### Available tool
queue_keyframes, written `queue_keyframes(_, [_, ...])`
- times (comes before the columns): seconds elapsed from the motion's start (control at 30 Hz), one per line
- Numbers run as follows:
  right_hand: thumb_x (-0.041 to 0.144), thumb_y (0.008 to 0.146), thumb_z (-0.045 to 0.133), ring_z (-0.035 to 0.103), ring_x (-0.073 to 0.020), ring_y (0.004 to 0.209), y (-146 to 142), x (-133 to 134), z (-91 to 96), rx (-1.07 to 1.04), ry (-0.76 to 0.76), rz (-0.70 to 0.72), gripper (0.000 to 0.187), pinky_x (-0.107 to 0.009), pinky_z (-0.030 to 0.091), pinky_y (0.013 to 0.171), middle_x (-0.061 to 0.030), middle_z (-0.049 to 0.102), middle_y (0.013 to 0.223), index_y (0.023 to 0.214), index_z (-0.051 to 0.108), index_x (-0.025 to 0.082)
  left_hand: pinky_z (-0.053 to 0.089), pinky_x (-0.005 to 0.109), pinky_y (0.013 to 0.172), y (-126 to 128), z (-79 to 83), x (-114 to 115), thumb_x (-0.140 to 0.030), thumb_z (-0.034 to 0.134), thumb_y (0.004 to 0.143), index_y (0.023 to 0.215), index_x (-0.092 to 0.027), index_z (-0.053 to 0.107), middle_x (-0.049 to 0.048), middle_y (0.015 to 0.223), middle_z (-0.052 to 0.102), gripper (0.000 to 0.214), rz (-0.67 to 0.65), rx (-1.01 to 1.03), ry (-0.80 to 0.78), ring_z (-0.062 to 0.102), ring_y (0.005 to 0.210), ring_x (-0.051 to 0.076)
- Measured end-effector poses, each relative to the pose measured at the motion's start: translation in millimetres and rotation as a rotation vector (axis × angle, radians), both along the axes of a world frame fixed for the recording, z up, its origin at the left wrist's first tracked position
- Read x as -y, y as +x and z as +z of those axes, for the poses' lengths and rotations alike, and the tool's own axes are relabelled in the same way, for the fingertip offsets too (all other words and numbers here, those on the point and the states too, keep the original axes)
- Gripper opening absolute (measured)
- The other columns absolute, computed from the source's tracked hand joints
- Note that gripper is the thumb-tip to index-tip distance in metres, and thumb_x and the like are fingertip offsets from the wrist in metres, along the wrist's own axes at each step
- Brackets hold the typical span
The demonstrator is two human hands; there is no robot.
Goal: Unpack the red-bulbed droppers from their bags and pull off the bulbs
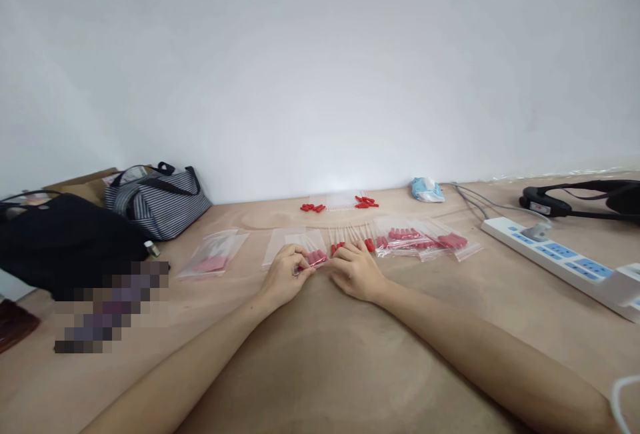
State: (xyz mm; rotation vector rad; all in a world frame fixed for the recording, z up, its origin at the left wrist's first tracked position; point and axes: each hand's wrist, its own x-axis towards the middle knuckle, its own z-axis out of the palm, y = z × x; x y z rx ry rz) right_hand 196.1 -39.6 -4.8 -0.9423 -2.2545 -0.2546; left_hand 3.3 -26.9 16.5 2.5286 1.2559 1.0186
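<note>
My left hand (287,274) pinches the lower edge of a clear plastic zip bag (277,239), which lies flat on the table. Several thin pale sticks with red ends (316,258) show inside that bag, close to my fingertips. My right hand (356,273) is closed just beside it, its curled fingers over a row of loose red-ended sticks (370,245). The row lies with its red ends toward me. What the right fingertips hold, if anything, is hidden. A small gap separates my two hands.
Filled bags (453,241) overlap at the right; another bag (210,263) lies left. More red-ended sticks (367,202) are by the wall. A power strip (560,254), black headset (590,197), blue-white tissue pack (427,189), striped bag (165,204) and black bag (75,241) surround the workspace.
</note>
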Motion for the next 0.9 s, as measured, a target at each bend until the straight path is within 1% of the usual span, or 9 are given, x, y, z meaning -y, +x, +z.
queue_keyframes(0.13, [0.017, 0.076, 0.052, 0.046, -0.0148, 0.080, -6, -3, -1.9, -0.013, 0.023, 0.011, 0.015, -0.031, 0.022, 0.070, -0.0012, 0.058, 0.079, 0.085, 0.062, 0.024, 0.043, 0.032, 0.071, 2, 1.3, 4, -0.017, 0.064, 0.066, 0.054, -0.017, 0.059, 0.0022, 0.079, 0.055, 0.013, 0.026, 0.010, -0.039, 0.053, 0.077, 0.016])
queue_keyframes(0.3, [0.017, 0.075, 0.053, 0.045, -0.0142, 0.079, -5, -4, -1.3, 0.001, 0.024, 0.005, 0.009, -0.031, 0.023, 0.069, -0.0006, 0.056, 0.078, 0.074, 0.060, 0.021, 0.043, 0.030, 0.069, 7, 1.0, 8, -0.016, 0.066, 0.063, 0.052, -0.018, 0.059, 0.0012, 0.075, 0.055, 0.013, 0.020, 0.014, -0.093, 0.053, 0.075, 0.016])
queue_keyframes(0.4, [0.016, 0.073, 0.054, 0.045, -0.0138, 0.079, -8, -5, 0.5, 0.011, -0.006, 0.003, 0.005, -0.030, 0.024, 0.068, -0.0009, 0.055, 0.080, 0.074, 0.057, 0.019, 0.043, 0.030, 0.068, 8, -0.5, 8, -0.016, 0.068, 0.061, 0.052, -0.018, 0.060, 0.0010, 0.074, 0.055, 0.012, 0.013, 0.041, -0.127, 0.053, 0.073, 0.016])
queue_keyframes(0.5, [0.020, 0.072, 0.056, 0.045, -0.0137, 0.079, -11, -5, 2.4, 0.024, -0.032, 0.019, 0.003, -0.030, 0.024, 0.069, -0.0003, 0.055, 0.080, 0.075, 0.056, 0.019, 0.044, 0.029, 0.067, 6, -2.4, 7, -0.019, 0.068, 0.061, 0.053, -0.018, 0.060, 0.0004, 0.073, 0.054, 0.012, 0.010, 0.076, -0.170, 0.054, 0.071, 0.015])
queue_keyframes(0.63, [0.022, 0.076, 0.054, 0.045, -0.0143, 0.079, -14, -4, 3.9, 0.047, -0.006, 0.025, 0.004, -0.031, 0.023, 0.070, -0.0011, 0.056, 0.081, 0.075, 0.056, 0.019, 0.044, 0.028, 0.066, 4, -3.5, 5, -0.023, 0.069, 0.061, 0.054, -0.017, 0.061, 0.0001, 0.072, 0.055, 0.012, 0.019, 0.116, -0.242, 0.055, 0.069, 0.014])
queue_keyframes(0.73, [0.022, 0.081, 0.049, 0.044, -0.0147, 0.079, -14, -3, 4.1, 0.046, 0.024, 0.010, 0.009, -0.032, 0.023, 0.071, -0.0025, 0.057, 0.081, 0.075, 0.056, 0.018, 0.045, 0.029, 0.067, 3, -2.5, 3, -0.026, 0.063, 0.068, 0.059, -0.017, 0.063, 0.0019, 0.077, 0.059, 0.012, -0.007, 0.137, -0.286, 0.057, 0.071, 0.015])
queue_keyframes(0.8, [0.022, 0.082, 0.047, 0.045, -0.0149, 0.079, -12, -3, 3.8, 0.035, 0.037, 0.006, 0.012, -0.032, 0.024, 0.071, -0.0030, 0.057, 0.082, 0.075, 0.056, 0.018, 0.046, 0.029, 0.069, 3, -1.0, 2, -0.026, 0.057, 0.073, 0.063, -0.018, 0.063, 0.0030, 0.082, 0.060, 0.014, -0.041, 0.136, -0.266, 0.057, 0.075, 0.015])
queue_keyframes(0.9, [0.021, 0.082, 0.047, 0.045, -0.0145, 0.079, -10, -2, 3.3, 0.019, 0.059, 0.011, 0.013, -0.032, 0.023, 0.072, -0.0028, 0.057, 0.082, 0.075, 0.057, 0.018, 0.045, 0.031, 0.077, 2, 1.8, 4, -0.023, 0.056, 0.074, 0.068, -0.019, 0.063, 0.0044, 0.088, 0.060, 0.010, -0.111, 0.095, -0.190, 0.057, 0.084, 0.017])
